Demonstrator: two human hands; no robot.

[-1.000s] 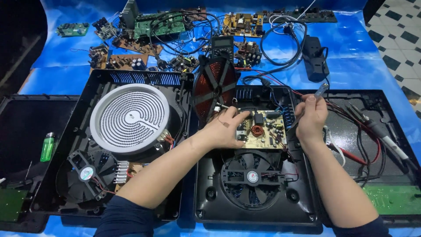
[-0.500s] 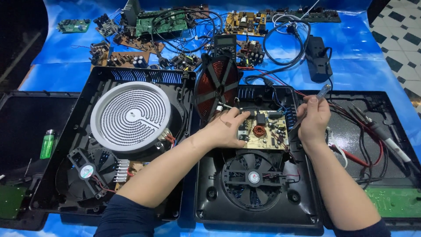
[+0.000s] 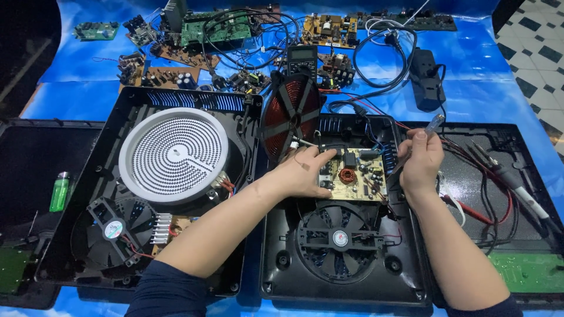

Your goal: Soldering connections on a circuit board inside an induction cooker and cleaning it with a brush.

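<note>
A: Head view, centre frame: what is touched by the left hand (image 3: 302, 173)?

B: The yellow circuit board (image 3: 352, 175) inside the open black cooker housing (image 3: 346, 276); fingers are spread flat at its left edge.

A: Right hand (image 3: 420, 161)?

B: Clamped on a thin screwdriver (image 3: 426, 132), its clear handle raised at the board's right edge. A copper coil (image 3: 291, 114) is seen tilted, upper centre.

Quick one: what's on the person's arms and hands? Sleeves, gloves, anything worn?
Both hands are bare: no gloves, rings or watch visible on the left hand or right hand. Forearms are uncovered; dark navy sleeves are pushed up near the elbows on both arms.
</note>
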